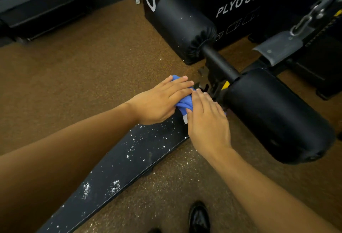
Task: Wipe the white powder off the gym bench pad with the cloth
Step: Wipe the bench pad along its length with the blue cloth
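Both your hands press a blue cloth (182,101) onto the far end of the black pad (129,160), which runs from 7 o'clock up toward the middle of your view. Your left hand (162,101) lies flat on the cloth with its fingers straight and together, pointing toward 2 o'clock. Your right hand (207,119) lies flat just beside it at 4 o'clock from the left, fingers straight, tips on the cloth's near edge. White powder (115,186) speckles the pad nearer you, in clumps at 7 o'clock and finer specks just below your hands. Two black rollers (273,114) sit on a bar at 1 to 3 o'clock, the near one close to your right hand. A black shoe (199,218) stands on the brown floor (83,69) at 6 o'clock.
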Action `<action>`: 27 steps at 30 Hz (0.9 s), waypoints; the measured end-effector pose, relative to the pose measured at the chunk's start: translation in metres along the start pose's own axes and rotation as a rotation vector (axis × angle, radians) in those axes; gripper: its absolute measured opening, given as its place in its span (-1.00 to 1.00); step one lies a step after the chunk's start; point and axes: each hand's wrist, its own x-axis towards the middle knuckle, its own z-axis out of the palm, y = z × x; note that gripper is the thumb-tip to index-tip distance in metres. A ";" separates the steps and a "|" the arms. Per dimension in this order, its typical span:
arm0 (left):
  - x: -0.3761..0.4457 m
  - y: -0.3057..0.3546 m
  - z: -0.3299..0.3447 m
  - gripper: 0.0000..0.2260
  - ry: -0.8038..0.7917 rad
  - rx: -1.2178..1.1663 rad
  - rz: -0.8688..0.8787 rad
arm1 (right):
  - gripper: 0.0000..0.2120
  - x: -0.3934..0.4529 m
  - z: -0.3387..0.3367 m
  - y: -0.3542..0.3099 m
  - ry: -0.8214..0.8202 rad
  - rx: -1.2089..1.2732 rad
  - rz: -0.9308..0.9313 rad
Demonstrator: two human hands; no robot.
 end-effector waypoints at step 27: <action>-0.053 -0.002 0.111 -0.29 -0.172 -0.022 -0.475 | -0.26 -0.004 0.104 0.016 -0.511 0.074 -0.130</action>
